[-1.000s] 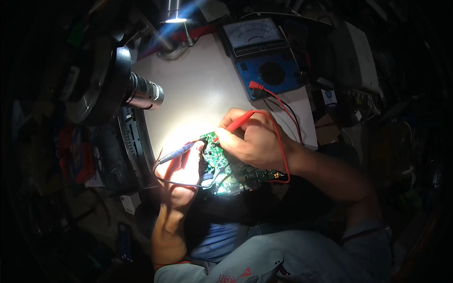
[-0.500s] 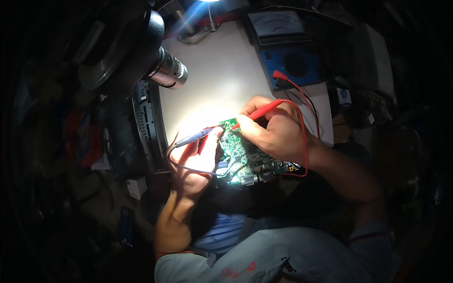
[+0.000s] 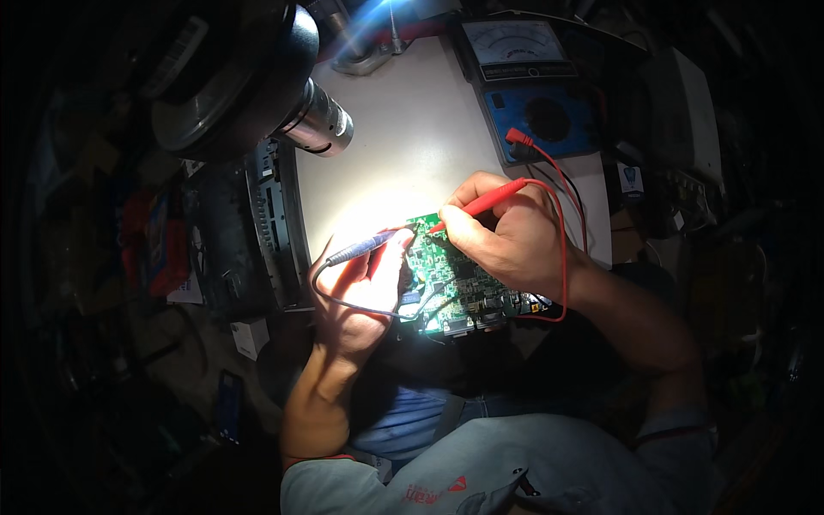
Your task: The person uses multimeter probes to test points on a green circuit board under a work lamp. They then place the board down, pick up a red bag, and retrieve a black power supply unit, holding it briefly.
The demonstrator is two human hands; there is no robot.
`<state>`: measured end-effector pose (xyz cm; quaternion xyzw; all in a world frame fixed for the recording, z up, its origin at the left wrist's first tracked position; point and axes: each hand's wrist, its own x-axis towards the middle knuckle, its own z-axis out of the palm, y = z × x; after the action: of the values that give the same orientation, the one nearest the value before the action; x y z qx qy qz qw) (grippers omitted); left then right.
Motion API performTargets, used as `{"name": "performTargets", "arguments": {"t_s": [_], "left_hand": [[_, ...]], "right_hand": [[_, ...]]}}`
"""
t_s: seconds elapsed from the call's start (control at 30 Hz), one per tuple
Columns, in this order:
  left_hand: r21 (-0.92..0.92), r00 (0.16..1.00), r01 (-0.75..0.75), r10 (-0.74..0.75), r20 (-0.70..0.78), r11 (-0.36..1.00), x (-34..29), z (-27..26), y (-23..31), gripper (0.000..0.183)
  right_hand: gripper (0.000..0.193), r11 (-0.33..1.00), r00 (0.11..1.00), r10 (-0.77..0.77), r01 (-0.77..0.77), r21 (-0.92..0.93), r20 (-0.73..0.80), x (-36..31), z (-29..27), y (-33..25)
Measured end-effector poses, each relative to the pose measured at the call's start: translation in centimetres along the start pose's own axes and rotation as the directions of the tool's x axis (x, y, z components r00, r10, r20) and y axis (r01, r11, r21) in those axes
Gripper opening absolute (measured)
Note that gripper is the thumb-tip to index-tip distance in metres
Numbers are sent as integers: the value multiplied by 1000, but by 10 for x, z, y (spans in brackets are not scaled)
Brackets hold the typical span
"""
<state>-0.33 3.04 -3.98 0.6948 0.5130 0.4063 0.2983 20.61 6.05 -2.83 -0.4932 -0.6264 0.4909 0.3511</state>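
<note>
My left hand (image 3: 356, 300) is closed around a dark blue test probe (image 3: 365, 247), whose tip points at the upper left part of a green circuit board (image 3: 442, 275). The same hand sits against the board's left edge. In my right hand (image 3: 506, 227) a red test probe (image 3: 493, 199) is pinched, slanting down to the board's upper part. Whether either tip touches the board is too small to tell. A red lead (image 3: 564, 257) loops from its probe past my right wrist. Connectors line the board's near edge.
Beyond my right hand stands a blue analog multimeter (image 3: 541, 116) with a needle dial and plugged-in leads. A metal cylinder of a microscope-like device (image 3: 322, 124) hangs over the white tabletop (image 3: 403, 120). Left of it lies a dark metal chassis (image 3: 275, 215); a small white box (image 3: 250, 337) sits nearby.
The whole view has shifted slightly, so most things appear a little further right. Both hands keep their probes at the upper part of the board.
</note>
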Motion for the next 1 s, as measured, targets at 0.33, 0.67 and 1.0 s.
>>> {"name": "performTargets", "arguments": {"t_s": [0.33, 0.67, 1.0], "left_hand": [[-74, 997, -24, 18, -80, 997, 1, 5, -3, 14], [18, 1000, 12, -13, 19, 1000, 0, -1, 1, 16], [66, 1000, 17, -17, -2, 998, -4, 0, -3, 17]], "right_hand": [[14, 999, 1000, -14, 14, -45, -5, 0, 0, -4], [17, 995, 998, -31, 36, -88, 59, 1, -6, -9], [15, 992, 995, -93, 97, -79, 48, 0, -4, -5]]}}
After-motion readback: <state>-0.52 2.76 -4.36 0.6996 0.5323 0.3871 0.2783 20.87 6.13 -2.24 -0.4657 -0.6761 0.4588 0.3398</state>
